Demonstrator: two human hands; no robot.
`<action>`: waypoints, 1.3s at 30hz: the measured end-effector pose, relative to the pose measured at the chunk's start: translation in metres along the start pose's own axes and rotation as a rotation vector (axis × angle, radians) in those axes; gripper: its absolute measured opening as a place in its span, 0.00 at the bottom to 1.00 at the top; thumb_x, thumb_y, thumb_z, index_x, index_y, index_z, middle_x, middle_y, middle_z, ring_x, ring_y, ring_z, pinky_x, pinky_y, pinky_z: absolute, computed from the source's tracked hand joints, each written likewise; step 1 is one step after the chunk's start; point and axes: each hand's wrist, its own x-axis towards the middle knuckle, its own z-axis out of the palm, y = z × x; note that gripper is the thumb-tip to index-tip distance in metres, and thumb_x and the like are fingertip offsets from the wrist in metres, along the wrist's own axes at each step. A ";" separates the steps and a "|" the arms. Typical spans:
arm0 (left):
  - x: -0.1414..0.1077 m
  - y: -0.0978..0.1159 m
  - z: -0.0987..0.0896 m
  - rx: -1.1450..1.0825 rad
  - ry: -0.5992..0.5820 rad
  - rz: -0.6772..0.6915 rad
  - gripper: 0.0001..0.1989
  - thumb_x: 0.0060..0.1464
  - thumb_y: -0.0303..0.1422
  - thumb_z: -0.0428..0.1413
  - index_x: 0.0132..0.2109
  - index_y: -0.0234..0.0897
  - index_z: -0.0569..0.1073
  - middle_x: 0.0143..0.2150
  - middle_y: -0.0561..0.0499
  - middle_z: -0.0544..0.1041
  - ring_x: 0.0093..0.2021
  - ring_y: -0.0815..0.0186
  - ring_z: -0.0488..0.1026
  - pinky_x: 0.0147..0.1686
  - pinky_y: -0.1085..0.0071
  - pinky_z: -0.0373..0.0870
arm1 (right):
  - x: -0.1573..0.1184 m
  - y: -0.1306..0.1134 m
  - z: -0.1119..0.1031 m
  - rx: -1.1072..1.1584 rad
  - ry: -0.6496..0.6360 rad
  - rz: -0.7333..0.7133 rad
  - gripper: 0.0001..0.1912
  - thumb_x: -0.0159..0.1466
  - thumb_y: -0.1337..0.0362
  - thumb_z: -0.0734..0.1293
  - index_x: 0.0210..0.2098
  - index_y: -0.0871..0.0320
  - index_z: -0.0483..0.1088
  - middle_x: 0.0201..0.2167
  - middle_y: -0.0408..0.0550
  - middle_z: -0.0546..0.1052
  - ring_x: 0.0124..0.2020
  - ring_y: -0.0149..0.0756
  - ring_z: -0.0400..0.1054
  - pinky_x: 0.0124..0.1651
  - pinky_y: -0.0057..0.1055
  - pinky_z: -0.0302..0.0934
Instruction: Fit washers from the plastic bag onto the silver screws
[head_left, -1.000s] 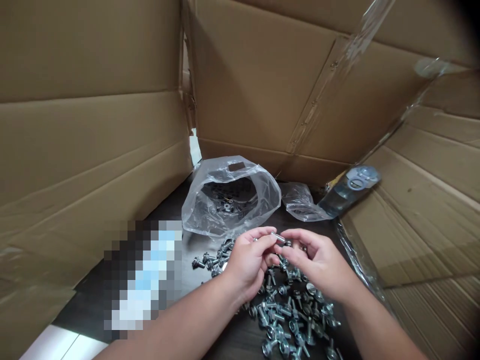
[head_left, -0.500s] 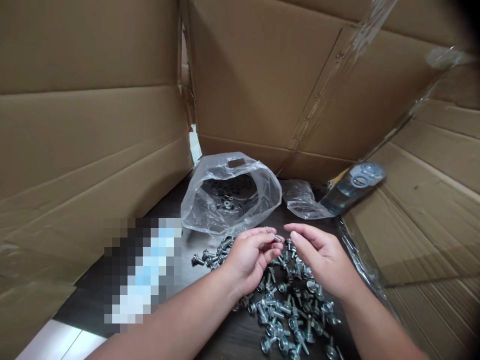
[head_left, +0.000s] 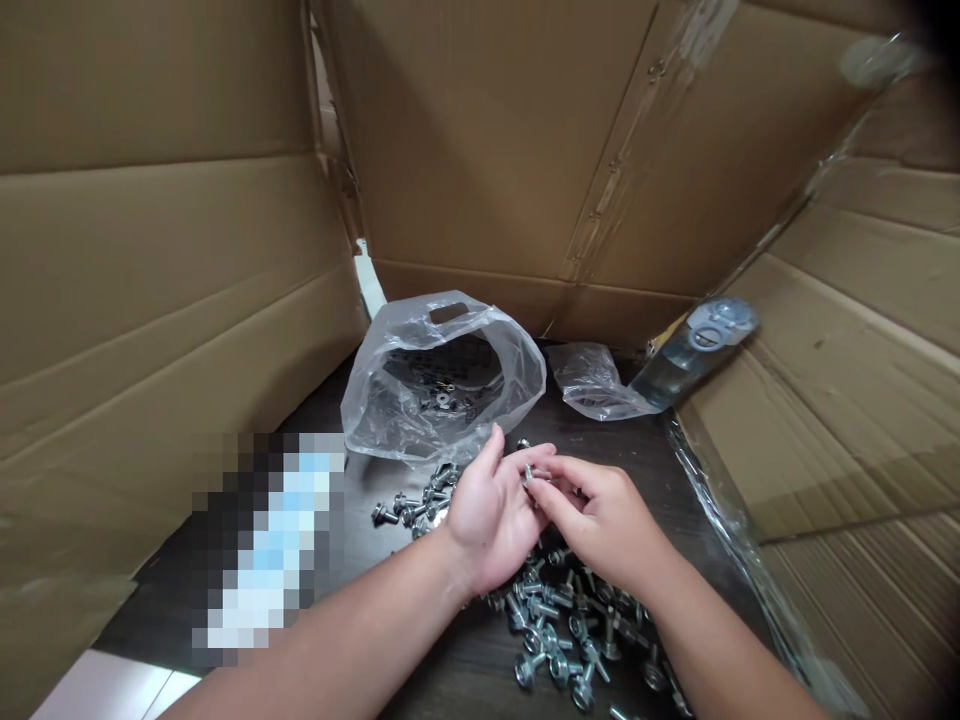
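Note:
My left hand (head_left: pixel 495 515) is turned palm up, its thumb raised and its fingers stretched out. Over those fingers, my right hand (head_left: pixel 600 515) pinches a small silver bolt (head_left: pixel 532 474) between thumb and forefinger. The right fingertips touch the left hand, and part of the bolt is hidden by them. Beneath and around both hands lies a loose pile of silver flange bolts (head_left: pixel 551 640) on a dark wood-grain table (head_left: pixel 442 655). Several more bolts (head_left: pixel 412 508) lie to the left of my left hand.
An open clear plastic bag (head_left: pixel 375 400) with small hardware inside stands behind the bolts. To its right are a flat clear bag (head_left: pixel 589 370) and a leaning water bottle (head_left: pixel 686 355). Cardboard walls (head_left: pixel 480 130) enclose the back and both sides. A pixelated patch (head_left: pixel 281 545) covers something at left.
My left hand has opened from a pinch on the bolt, palm turning up. My right hand has moved left and taken hold of the bolt. The whole view has shifted slightly.

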 end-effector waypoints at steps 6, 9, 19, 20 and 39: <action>0.000 -0.006 -0.002 0.120 -0.013 -0.033 0.33 0.61 0.53 0.41 0.52 0.25 0.68 0.40 0.41 0.73 0.39 0.62 0.72 0.35 0.70 0.65 | 0.005 -0.003 0.002 0.177 -0.095 0.147 0.12 0.63 0.61 0.64 0.29 0.60 0.75 0.23 0.45 0.74 0.24 0.30 0.63 0.28 0.26 0.56; 0.001 -0.004 -0.004 0.113 -0.094 -0.054 0.33 0.61 0.54 0.40 0.50 0.26 0.70 0.38 0.41 0.72 0.35 0.65 0.70 0.32 0.71 0.63 | 0.005 -0.005 -0.002 0.342 -0.083 0.190 0.14 0.62 0.60 0.65 0.25 0.62 0.73 0.21 0.46 0.72 0.22 0.29 0.64 0.26 0.26 0.57; 0.010 -0.002 -0.008 0.107 0.033 -0.012 0.17 0.61 0.37 0.50 0.34 0.25 0.73 0.31 0.44 0.69 0.28 0.71 0.65 0.25 0.77 0.63 | 0.004 0.019 0.000 0.808 0.180 0.323 0.18 0.57 0.52 0.71 0.35 0.63 0.75 0.12 0.36 0.57 0.14 0.21 0.44 0.17 0.22 0.39; 0.010 -0.003 -0.009 0.138 0.042 -0.002 0.13 0.60 0.34 0.52 0.33 0.25 0.73 0.30 0.45 0.69 0.27 0.73 0.65 0.23 0.79 0.62 | 0.005 0.021 0.000 0.826 0.195 0.324 0.18 0.57 0.52 0.71 0.35 0.63 0.75 0.12 0.36 0.56 0.15 0.21 0.43 0.17 0.22 0.39; 0.005 -0.018 -0.014 0.320 -0.073 -0.032 0.11 0.42 0.28 0.66 0.27 0.27 0.71 0.22 0.52 0.67 0.18 0.79 0.59 0.14 0.83 0.46 | -0.036 0.049 -0.029 0.942 0.132 0.485 0.18 0.54 0.60 0.75 0.43 0.57 0.77 0.32 0.49 0.76 0.27 0.29 0.69 0.28 0.25 0.68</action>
